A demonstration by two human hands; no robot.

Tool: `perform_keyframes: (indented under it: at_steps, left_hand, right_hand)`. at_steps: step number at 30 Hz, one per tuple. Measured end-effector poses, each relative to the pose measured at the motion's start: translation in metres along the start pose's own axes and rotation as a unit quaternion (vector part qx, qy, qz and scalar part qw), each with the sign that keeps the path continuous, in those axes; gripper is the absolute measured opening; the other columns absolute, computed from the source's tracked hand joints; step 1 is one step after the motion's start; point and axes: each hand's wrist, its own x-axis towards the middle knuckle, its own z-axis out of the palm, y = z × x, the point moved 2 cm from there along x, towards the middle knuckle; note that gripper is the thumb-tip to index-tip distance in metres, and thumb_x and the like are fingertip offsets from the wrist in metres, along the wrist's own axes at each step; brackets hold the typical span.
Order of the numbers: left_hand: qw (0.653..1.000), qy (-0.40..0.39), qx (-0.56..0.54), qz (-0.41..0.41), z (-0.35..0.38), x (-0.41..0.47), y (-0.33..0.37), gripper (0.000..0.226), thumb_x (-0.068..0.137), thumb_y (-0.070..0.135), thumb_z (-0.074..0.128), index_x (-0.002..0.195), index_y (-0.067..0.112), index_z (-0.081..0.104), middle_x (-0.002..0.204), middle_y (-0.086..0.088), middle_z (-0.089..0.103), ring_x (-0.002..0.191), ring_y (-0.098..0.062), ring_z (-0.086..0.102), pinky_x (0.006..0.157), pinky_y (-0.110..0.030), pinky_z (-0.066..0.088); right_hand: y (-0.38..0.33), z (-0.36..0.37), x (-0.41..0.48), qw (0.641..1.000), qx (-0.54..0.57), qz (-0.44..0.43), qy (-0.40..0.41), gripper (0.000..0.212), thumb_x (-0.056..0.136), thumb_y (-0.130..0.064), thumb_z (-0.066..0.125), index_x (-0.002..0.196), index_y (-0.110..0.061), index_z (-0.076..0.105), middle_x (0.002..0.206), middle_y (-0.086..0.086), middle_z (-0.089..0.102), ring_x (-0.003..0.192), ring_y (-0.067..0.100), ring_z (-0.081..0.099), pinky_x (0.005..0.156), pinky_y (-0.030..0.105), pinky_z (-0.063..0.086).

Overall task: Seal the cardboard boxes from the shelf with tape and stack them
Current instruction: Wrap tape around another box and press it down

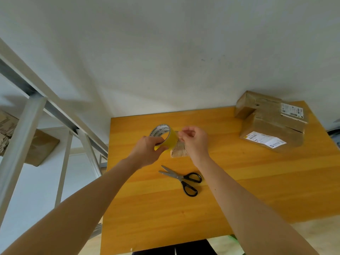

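My left hand [147, 151] grips a roll of yellowish clear tape [166, 136] above the middle of the wooden table [239, 190]. My right hand [194, 139] pinches the tape's free end at the roll's right side. Below both hands lies a small cardboard box [179, 150], mostly hidden by them. At the table's far right corner two taped cardboard boxes [272, 120] with white labels sit stacked one on the other.
Black-handled scissors [184, 178] lie shut on the table just in front of the small box. A grey metal shelf [27, 111] stands to the left, with flat brown cardboard [36, 148] on it. A white wall rises behind the table.
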Motion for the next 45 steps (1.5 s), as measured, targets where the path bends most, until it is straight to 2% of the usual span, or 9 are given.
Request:
perform_keyframes:
  at_steps: [5, 12, 17, 21, 25, 28, 33, 37, 45]
  left_hand:
    - [0.999, -0.028, 0.032, -0.007, -0.009, 0.02, 0.01, 0.026, 0.093, 0.029, 0.059, 0.082, 0.006, 0.062, 0.07, -0.007, 0.058, 0.065, -0.026, 0.049, 0.058, -0.034, 0.035]
    - [0.996, -0.068, 0.053, 0.003, -0.009, 0.032, 0.019, 0.034, 0.095, 0.029, 0.056, 0.126, 0.015, 0.059, 0.127, -0.004, 0.061, 0.109, -0.027, 0.058, 0.084, -0.033, 0.046]
    - [0.994, -0.072, 0.087, 0.001, -0.009, 0.035, 0.026, 0.032, 0.1, 0.037, 0.041, 0.12, 0.014, 0.051, 0.096, -0.005, 0.06, 0.08, -0.018, 0.049, 0.063, -0.029, 0.033]
    - [0.988, -0.095, 0.12, 0.013, -0.009, 0.039, 0.032, 0.04, 0.101, 0.043, 0.029, 0.12, 0.013, 0.045, 0.095, -0.005, 0.054, 0.084, -0.018, 0.048, 0.068, -0.03, 0.036]
    - [0.992, -0.09, 0.09, -0.014, -0.012, 0.041, 0.031, 0.055, 0.088, 0.058, 0.051, 0.124, 0.018, 0.042, 0.102, 0.002, 0.047, 0.093, -0.019, 0.049, 0.072, -0.029, 0.038]
    - [0.995, -0.01, 0.098, 0.008, -0.01, 0.041, 0.026, 0.046, 0.083, 0.019, 0.067, 0.124, 0.016, 0.047, 0.115, -0.004, 0.05, 0.108, -0.023, 0.046, 0.079, -0.027, 0.035]
    - [0.942, 0.18, -0.22, -0.178, 0.001, 0.034, 0.014, 0.047, 0.088, -0.002, 0.053, 0.127, 0.024, 0.054, 0.11, 0.005, 0.053, 0.097, -0.015, 0.054, 0.056, -0.016, 0.046]
    - [0.88, 0.157, -0.375, -0.245, 0.026, 0.027, 0.015, 0.026, 0.095, 0.004, 0.052, 0.116, 0.02, 0.052, 0.098, 0.002, 0.059, 0.098, -0.025, 0.059, 0.055, -0.022, 0.056]
    - [0.959, 0.128, -0.068, -0.244, 0.016, 0.037, 0.007, 0.04, 0.086, -0.012, 0.042, 0.118, 0.011, 0.042, 0.095, -0.014, 0.056, 0.081, -0.035, 0.059, 0.058, -0.048, 0.056]
  right_hand:
    - [-0.003, -0.015, 0.011, 0.997, 0.044, 0.058, -0.025, 0.016, 0.084, -0.002, 0.071, 0.098, -0.009, 0.067, 0.09, 0.006, 0.07, 0.082, 0.017, 0.069, 0.074, 0.025, 0.058]
    - [-0.009, -0.028, 0.027, 0.971, 0.054, 0.198, -0.12, 0.012, 0.081, -0.004, 0.073, 0.091, -0.006, 0.067, 0.077, 0.004, 0.066, 0.063, 0.011, 0.059, 0.057, 0.018, 0.052]
    - [-0.008, -0.028, 0.033, 0.977, 0.026, 0.184, -0.104, 0.011, 0.084, -0.006, 0.072, 0.081, -0.015, 0.066, 0.082, 0.003, 0.065, 0.074, 0.013, 0.058, 0.067, 0.026, 0.051]
    - [-0.006, -0.025, 0.033, 0.986, -0.005, 0.154, -0.062, 0.01, 0.087, -0.014, 0.072, 0.082, -0.018, 0.063, 0.092, 0.001, 0.064, 0.087, 0.012, 0.06, 0.078, 0.03, 0.052]
    - [-0.007, -0.025, 0.026, 0.973, 0.1, 0.191, -0.079, 0.005, 0.091, -0.004, 0.065, 0.09, -0.008, 0.061, 0.09, 0.013, 0.071, 0.07, 0.016, 0.071, 0.059, 0.023, 0.058]
    - [-0.01, -0.024, 0.024, 0.964, 0.148, 0.203, -0.084, 0.008, 0.092, -0.003, 0.062, 0.1, -0.002, 0.061, 0.094, 0.016, 0.072, 0.076, 0.02, 0.073, 0.063, 0.027, 0.06]
    - [-0.011, -0.028, 0.023, 0.946, 0.214, 0.22, -0.104, 0.009, 0.094, -0.001, 0.058, 0.103, -0.001, 0.06, 0.092, 0.016, 0.074, 0.084, 0.026, 0.074, 0.072, 0.033, 0.061]
    - [-0.01, -0.031, 0.025, 0.96, 0.18, 0.192, -0.099, 0.01, 0.093, -0.005, 0.061, 0.104, -0.003, 0.06, 0.095, 0.015, 0.074, 0.083, 0.021, 0.074, 0.074, 0.03, 0.06]
    - [-0.005, -0.061, 0.042, 0.979, 0.086, 0.185, -0.016, 0.007, 0.085, -0.012, 0.071, 0.088, -0.015, 0.066, 0.09, 0.001, 0.072, 0.087, 0.012, 0.069, 0.076, 0.023, 0.054]
